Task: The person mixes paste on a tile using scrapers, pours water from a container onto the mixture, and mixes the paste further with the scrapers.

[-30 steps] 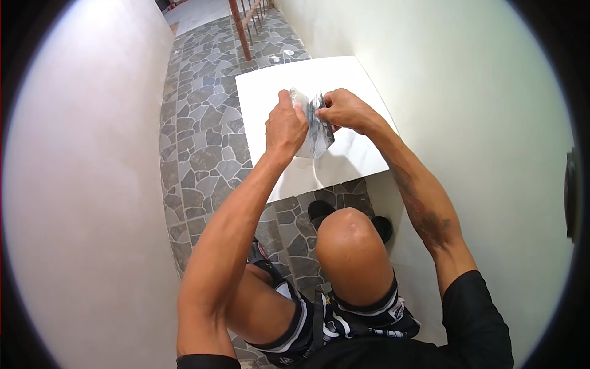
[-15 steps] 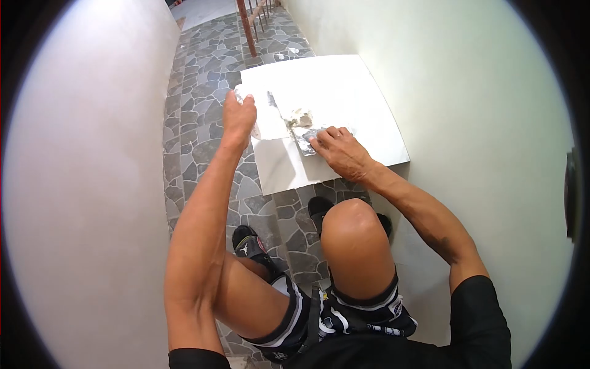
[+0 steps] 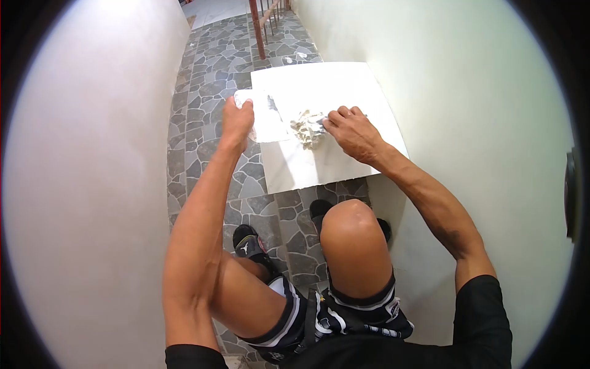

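Two hands of mine work over a white slab point(image 3: 362, 160). My left hand point(image 3: 238, 123) has its grip closed on a flat white scraper point(image 3: 268, 120), held out past the slab's left edge. My right hand point(image 3: 353, 132) has a narrow, pinched grip on a smeared scraper blade point(image 3: 318, 123), mostly hidden by the fingers. Between the hands, a lumpy heap of putty point(image 3: 305, 136) sits beside that blade. Dark stone paving point(image 3: 206, 98) shows left of the slab.

Pale walls point(image 3: 104, 184) rose left and right of a grey stone-patterned floor point(image 3: 212, 80); a reddish post point(image 3: 257, 31) stood at the far end.
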Tool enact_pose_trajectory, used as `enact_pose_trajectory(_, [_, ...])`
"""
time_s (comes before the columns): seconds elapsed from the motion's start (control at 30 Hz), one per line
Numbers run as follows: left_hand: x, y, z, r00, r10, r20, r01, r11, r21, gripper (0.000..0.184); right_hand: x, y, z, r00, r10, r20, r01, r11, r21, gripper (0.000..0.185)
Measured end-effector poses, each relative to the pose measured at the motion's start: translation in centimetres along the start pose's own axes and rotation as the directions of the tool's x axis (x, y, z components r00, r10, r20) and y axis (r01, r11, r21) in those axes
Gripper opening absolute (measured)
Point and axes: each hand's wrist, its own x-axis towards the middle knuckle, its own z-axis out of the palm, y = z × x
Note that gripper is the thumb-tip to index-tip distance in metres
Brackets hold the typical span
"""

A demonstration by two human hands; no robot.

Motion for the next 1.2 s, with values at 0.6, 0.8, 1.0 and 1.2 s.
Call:
enact_pose_trajectory(0.6, [0.4, -0.5, -0.6, 0.998, 0.016, 0.056, -0.016, 1.0, 0.007, 0.025, -7.6, -6.5, -1.9, 0.997, -0.079, -0.023, 0.082, 0.958, 0.277, 0.039])
enact_pose_trajectory(0.8, [0.5, -0.5, -1.0, 0.999, 0.031, 0.045, -0.032, 0.999, 0.034, 0.026, -5.7, -5.9, 1.3, 0.99, -0.101, -0.102, 0.119, 0.973, 0.196, 0.041])
enact_pose_trajectory(1.0, [0.8, -1.0, -1.4, 0.998, 0.064, 0.021, -0.065, 0.997, 0.05, 0.025, 1.0, -1.3, 0.8, 0.998, 0.019, 0.06, -0.037, 0.945, 0.325, 0.03])
enact_pose_trajectory(1.2, [0.8, -0.7, -1.3, 0.996, 0.082, 0.02, -0.084, 0.992, 0.094, 0.028, 4.1, 2.1, -1.1, 0.964, 0.198, 0.176, -0.262, 0.817, 0.514, 0.019])
